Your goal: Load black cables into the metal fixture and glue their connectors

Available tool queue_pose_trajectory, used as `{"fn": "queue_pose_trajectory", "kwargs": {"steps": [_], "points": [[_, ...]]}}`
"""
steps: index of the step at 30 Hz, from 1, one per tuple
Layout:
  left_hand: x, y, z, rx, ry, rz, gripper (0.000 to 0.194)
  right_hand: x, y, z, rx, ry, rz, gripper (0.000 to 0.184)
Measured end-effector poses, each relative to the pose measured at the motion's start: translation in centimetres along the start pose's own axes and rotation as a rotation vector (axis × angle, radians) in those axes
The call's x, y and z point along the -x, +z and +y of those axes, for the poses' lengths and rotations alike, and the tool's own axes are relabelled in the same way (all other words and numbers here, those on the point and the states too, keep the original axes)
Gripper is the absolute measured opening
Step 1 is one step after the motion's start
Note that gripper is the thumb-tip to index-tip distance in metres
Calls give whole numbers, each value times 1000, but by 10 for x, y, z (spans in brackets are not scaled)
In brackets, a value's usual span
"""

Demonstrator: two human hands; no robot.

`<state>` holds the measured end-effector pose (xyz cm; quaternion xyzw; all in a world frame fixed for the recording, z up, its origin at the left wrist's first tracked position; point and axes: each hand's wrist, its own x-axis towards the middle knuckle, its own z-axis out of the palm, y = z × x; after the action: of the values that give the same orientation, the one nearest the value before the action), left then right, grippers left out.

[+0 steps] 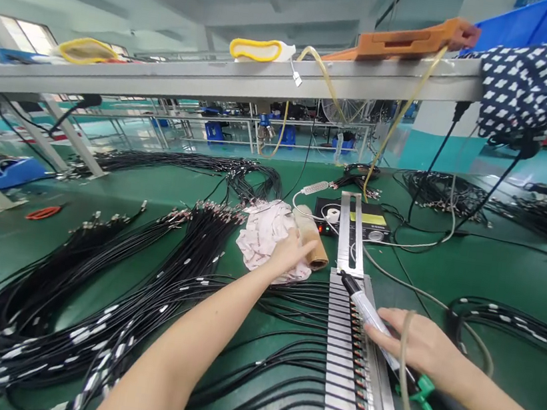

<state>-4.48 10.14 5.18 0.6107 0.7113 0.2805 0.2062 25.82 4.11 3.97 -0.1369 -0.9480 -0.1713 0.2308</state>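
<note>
My left hand point(293, 256) rests against a crumpled pale pink cloth point(264, 234), its thumb stretched away from the bent fingers toward a brown cardboard roll point(317, 258). I see no clear grip on the cloth. My right hand point(412, 337) is closed around a silver and black pen-shaped tool point(368, 309) with a green fitting point(425, 388) and a clear hose point(405, 357). The tool's dark tip is over the far end of a slotted metal fixture point(338, 361). Black cables point(283, 361) lie side by side in its slots, with coppery ends along the right side.
Bundles of black cables point(67, 279) cover the left; another coil point(510, 320) lies right. A black control box point(367, 221) sits behind the fixture, with a metal bracket point(353, 235) before it. A metal shelf rail point(178, 88) crosses above, carrying an orange tool point(400, 43).
</note>
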Motion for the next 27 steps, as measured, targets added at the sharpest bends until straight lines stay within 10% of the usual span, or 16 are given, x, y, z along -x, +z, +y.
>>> {"fn": "queue_pose_trajectory", "kwargs": {"steps": [4,12,20,27], "points": [[-24,17,12,202,-176,25,73,-4,5,-7,-54,25,1,32],[10,14,20,708,-357,-128,38,-1,-17,-36,-112,82,52,22],[40,26,64,886,-326,-311,33,15,-40,-38,9,38,70,27],[4,54,133,722,-149,-375,35,37,-48,-23,274,119,44,30]]}}
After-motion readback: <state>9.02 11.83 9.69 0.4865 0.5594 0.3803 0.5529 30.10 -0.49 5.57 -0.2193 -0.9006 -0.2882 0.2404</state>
